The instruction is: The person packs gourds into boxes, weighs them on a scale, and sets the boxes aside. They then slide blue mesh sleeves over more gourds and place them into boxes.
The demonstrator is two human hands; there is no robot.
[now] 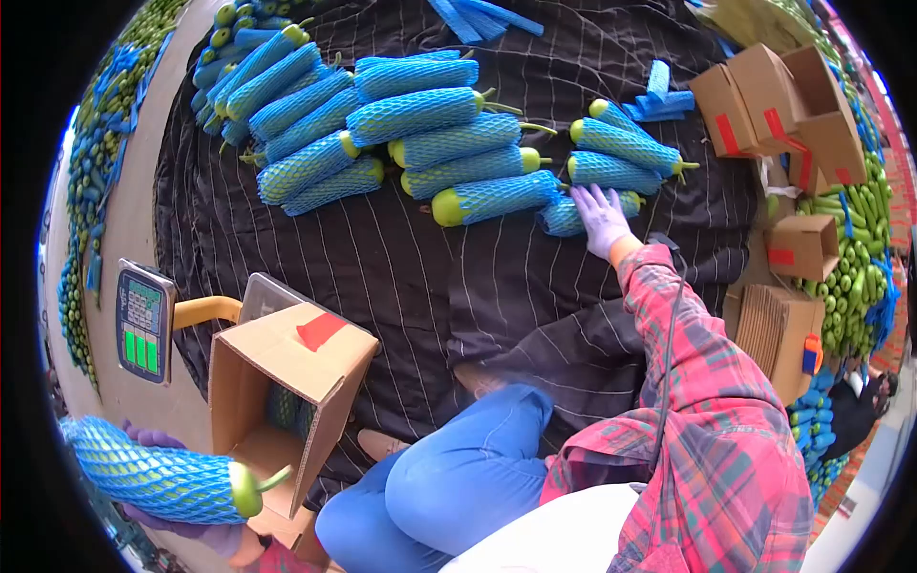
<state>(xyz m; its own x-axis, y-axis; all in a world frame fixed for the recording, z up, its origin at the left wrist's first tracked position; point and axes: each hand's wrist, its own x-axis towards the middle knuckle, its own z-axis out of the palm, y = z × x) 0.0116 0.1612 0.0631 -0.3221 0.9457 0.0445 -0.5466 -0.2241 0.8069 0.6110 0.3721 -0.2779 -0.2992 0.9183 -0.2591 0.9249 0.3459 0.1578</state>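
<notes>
Left hand [181,531], purple-gloved, is curled round a netted gourd [162,477] down at lower left, its stalk end toward the open carton [287,353]; right hand [600,222] reaches far across the dark cloth [382,258], fingers stretched out over a second gourd [562,218], though whether they grip it, I can't tell; that one lies nearest the person in its cluster; beside the carton, a scale [143,325] glows green!

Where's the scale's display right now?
In the head view, the scale's display is at left, left of the open cardboard box and above the net-wrapped vegetable in the left hand.
</notes>
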